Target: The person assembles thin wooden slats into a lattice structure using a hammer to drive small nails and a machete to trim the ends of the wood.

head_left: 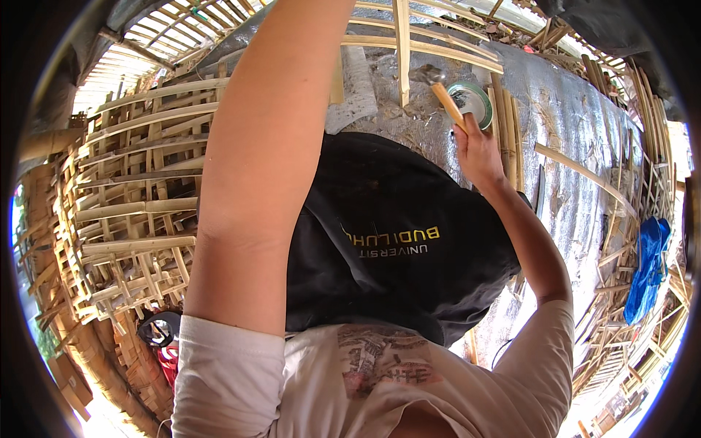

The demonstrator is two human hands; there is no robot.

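My right hand (482, 155) is closed around the wooden handle of a hammer (447, 104). The metal head points away from me, above a grey sheet on the ground. Just beyond my fingers, partly behind the handle, sits a round tin (490, 104) with a green rim. My left arm (255, 146) stretches forward past the top edge of the picture, so the left hand is out of sight. Split bamboo strips (431, 47) lie crosswise at the far side, with one upright strip (403, 55) over them. A black cloth (394, 182) covers my lap.
A woven bamboo lattice (139, 175) stands at the left. Long bamboo strips (514, 139) lie right of the tin, and a single strip (584, 171) lies on the shiny sheet (562, 212). Blue plastic (648, 266) hangs among bamboo pieces at the far right.
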